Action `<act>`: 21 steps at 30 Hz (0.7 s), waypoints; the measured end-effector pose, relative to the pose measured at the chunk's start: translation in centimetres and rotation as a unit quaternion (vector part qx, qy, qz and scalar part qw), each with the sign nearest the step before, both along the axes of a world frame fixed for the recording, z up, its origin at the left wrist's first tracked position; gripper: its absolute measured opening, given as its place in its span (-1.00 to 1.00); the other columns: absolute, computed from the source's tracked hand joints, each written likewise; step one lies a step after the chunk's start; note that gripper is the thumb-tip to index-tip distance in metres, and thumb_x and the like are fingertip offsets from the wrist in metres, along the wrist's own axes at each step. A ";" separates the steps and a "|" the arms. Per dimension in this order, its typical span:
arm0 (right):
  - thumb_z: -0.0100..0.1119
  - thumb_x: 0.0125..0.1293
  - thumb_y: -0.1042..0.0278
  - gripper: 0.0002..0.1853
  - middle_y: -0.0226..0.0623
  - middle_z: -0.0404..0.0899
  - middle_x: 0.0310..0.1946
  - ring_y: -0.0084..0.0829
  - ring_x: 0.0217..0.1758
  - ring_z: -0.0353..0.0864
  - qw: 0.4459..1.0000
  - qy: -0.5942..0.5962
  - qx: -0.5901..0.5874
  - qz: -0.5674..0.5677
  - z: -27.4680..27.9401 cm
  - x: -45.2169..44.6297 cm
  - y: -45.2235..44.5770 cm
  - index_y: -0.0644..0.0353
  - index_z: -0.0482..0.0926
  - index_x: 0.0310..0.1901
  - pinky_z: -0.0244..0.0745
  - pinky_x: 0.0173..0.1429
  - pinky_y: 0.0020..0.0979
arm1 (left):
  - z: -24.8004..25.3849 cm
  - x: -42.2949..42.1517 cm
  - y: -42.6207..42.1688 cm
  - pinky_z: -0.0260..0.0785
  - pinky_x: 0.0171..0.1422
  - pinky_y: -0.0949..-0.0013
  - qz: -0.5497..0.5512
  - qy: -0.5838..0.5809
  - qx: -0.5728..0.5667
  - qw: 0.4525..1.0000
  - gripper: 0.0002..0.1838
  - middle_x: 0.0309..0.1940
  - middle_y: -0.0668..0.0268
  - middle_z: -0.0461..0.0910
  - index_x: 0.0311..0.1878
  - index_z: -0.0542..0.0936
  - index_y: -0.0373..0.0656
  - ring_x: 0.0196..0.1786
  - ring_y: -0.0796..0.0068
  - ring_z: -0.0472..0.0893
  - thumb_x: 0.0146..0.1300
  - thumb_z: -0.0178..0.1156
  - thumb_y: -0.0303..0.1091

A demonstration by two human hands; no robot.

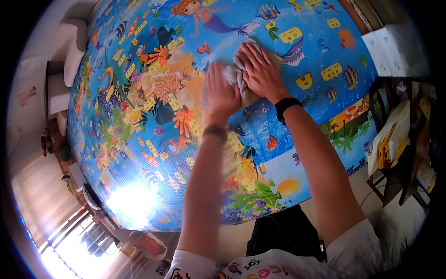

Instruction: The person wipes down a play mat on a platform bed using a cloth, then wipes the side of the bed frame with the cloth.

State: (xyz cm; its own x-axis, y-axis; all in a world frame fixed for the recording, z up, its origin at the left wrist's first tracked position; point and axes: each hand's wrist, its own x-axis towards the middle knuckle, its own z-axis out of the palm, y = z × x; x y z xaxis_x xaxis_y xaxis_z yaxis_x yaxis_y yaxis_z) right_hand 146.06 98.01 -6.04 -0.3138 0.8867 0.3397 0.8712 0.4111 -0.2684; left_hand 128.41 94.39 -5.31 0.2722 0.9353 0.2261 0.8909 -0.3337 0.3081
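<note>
Crumpled pale cloth (233, 75) on a sea-print mat (181, 158)
Right hand (260, 67) flat on the cloth; left hand (221, 90) blurred at its left side, grip unclear. A white boxy object (390, 52) borders the mat's right edge, near yellow packets (392, 145).

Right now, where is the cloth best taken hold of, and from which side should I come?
Probably by the crumpled folds of the cloth, between the left grip and the right grip, coming from above. These folds are bunched and uncovered, so they should pinch easily; the part beyond the right grip looks flatter on the printed mat.
</note>
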 end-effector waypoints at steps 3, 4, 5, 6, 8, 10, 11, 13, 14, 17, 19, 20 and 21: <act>0.17 0.37 0.22 -0.44 -0.24 0.36 0.53 -0.27 0.66 0.21 1.000 0.001 0.025 -0.004 -0.4 -0.8 2.6 0.14 0.51 0.40 0.05 0.70 -0.07 | -0.1 -0.6 2.4 -0.03 0.71 -0.11 -0.014 -0.010 0.020 1.000 -0.30 0.56 -0.25 0.20 0.47 0.30 -0.52 0.64 -0.24 0.16 0.40 0.09 -0.21; 0.17 0.38 0.22 -0.44 -0.24 0.36 0.53 -0.26 0.65 0.22 0.999 -0.007 0.035 -0.005 -0.6 -1.0 3.4 0.14 0.51 0.40 0.06 0.69 -0.08 | -0.1 -0.8 3.1 -0.02 0.70 -0.12 -0.017 -0.021 0.023 0.999 -0.30 0.56 -0.25 0.21 0.47 0.30 -0.53 0.63 -0.25 0.17 0.41 0.09 -0.20; 0.16 0.38 0.21 -0.44 -0.23 0.37 0.52 -0.26 0.65 0.23 0.999 -0.015 0.045 -0.005 -0.8 -1.2 4.2 0.15 0.51 0.40 0.08 0.68 -0.08 | -0.2 -1.0 3.9 -0.01 0.70 -0.13 -0.017 -0.027 0.032 0.999 -0.30 0.55 -0.25 0.22 0.47 0.31 -0.52 0.63 -0.25 0.18 0.41 0.09 -0.20; 0.16 0.38 0.21 -0.44 -0.23 0.38 0.52 -0.25 0.64 0.24 0.998 -0.023 0.056 -0.003 -0.9 -1.3 5.0 0.16 0.51 0.40 0.09 0.68 -0.08 | -0.4 -1.2 4.8 -0.01 0.70 -0.13 -0.016 -0.034 0.041 0.998 -0.31 0.55 -0.26 0.22 0.47 0.31 -0.50 0.62 -0.26 0.18 0.41 0.09 -0.19; 0.15 0.39 0.18 -0.43 -0.22 0.39 0.51 -0.24 0.64 0.24 0.997 -0.035 0.063 0.007 -1.1 -1.5 6.5 0.19 0.51 0.39 0.10 0.67 -0.09 | -0.8 -1.3 6.2 0.00 0.69 -0.14 -0.012 -0.041 0.051 0.998 -0.31 0.55 -0.25 0.24 0.47 0.32 -0.48 0.62 -0.26 0.19 0.42 0.09 -0.18; 0.14 0.40 0.16 -0.43 -0.21 0.39 0.51 -0.23 0.64 0.24 0.997 -0.032 0.061 0.015 -1.3 -1.6 8.1 0.20 0.51 0.39 0.10 0.67 -0.09 | -1.0 -1.5 7.5 0.00 0.69 -0.13 -0.011 -0.040 0.057 0.998 -0.31 0.55 -0.24 0.24 0.48 0.32 -0.45 0.63 -0.26 0.18 0.42 0.10 -0.17; 0.13 0.41 0.16 -0.44 -0.20 0.37 0.53 -0.21 0.65 0.22 0.997 -0.041 0.064 0.021 -1.2 -1.7 8.7 0.20 0.50 0.39 0.09 0.67 -0.07 | -1.1 -1.5 7.8 -0.02 0.71 -0.10 0.001 -0.048 0.049 0.998 -0.31 0.56 -0.18 0.24 0.50 0.32 -0.40 0.64 -0.18 0.18 0.42 0.10 -0.15; 0.12 0.42 0.16 -0.43 -0.21 0.34 0.55 -0.20 0.66 0.20 0.997 -0.043 0.064 0.021 -1.5 -1.8 9.6 0.17 0.48 0.41 0.09 0.67 -0.04 | -1.1 -1.6 8.6 -0.04 0.72 -0.07 0.017 -0.042 0.033 0.998 -0.30 0.58 -0.12 0.23 0.51 0.32 -0.37 0.66 -0.11 0.17 0.41 0.09 -0.13; 0.12 0.42 0.16 -0.43 -0.21 0.33 0.56 -0.20 0.67 0.19 0.997 -0.044 0.063 0.021 -1.6 -1.9 9.9 0.16 0.47 0.42 0.09 0.67 -0.02 | -1.1 -1.6 8.7 -0.05 0.73 -0.06 0.024 -0.038 0.023 0.999 -0.29 0.59 -0.09 0.23 0.51 0.32 -0.36 0.66 -0.08 0.16 0.41 0.09 -0.13; 0.11 0.43 0.18 -0.39 -0.24 0.24 0.60 -0.21 0.69 0.14 0.998 -0.043 0.032 0.024 -1.4 -2.0 10.5 0.10 0.39 0.49 0.07 0.67 0.01 | -1.4 -1.7 9.2 -0.11 0.76 -0.01 0.035 -0.040 0.014 0.998 -0.27 0.62 -0.01 0.18 0.53 0.30 -0.33 0.70 0.02 0.09 0.37 0.08 -0.15; 0.10 0.44 0.19 -0.39 -0.26 0.22 0.62 -0.22 0.70 0.11 0.998 -0.047 0.017 0.027 -1.3 -2.1 10.6 0.09 0.37 0.50 0.07 0.68 0.02 | -1.2 -1.7 8.9 -0.13 0.77 0.00 0.040 -0.037 0.007 0.998 -0.27 0.64 0.01 0.15 0.54 0.30 -0.34 0.71 0.04 0.06 0.34 0.08 -0.18; 0.10 0.44 0.19 -0.39 -0.26 0.22 0.62 -0.22 0.70 0.12 0.998 -0.049 0.016 0.032 -1.3 -2.3 10.8 0.09 0.38 0.50 0.07 0.68 0.02 | -1.1 -1.8 9.0 -0.12 0.77 0.00 0.045 -0.044 0.011 0.998 -0.27 0.64 0.01 0.16 0.53 0.31 -0.34 0.71 0.04 0.07 0.34 0.08 -0.18; 0.10 0.44 0.19 -0.39 -0.26 0.22 0.61 -0.22 0.70 0.12 0.998 -0.052 0.013 0.034 -1.0 -2.3 10.6 0.09 0.38 0.50 0.07 0.68 0.02 | -1.0 -1.8 8.9 -0.12 0.76 0.00 0.046 -0.052 0.012 0.998 -0.27 0.63 0.00 0.16 0.53 0.32 -0.35 0.71 0.04 0.07 0.35 0.08 -0.18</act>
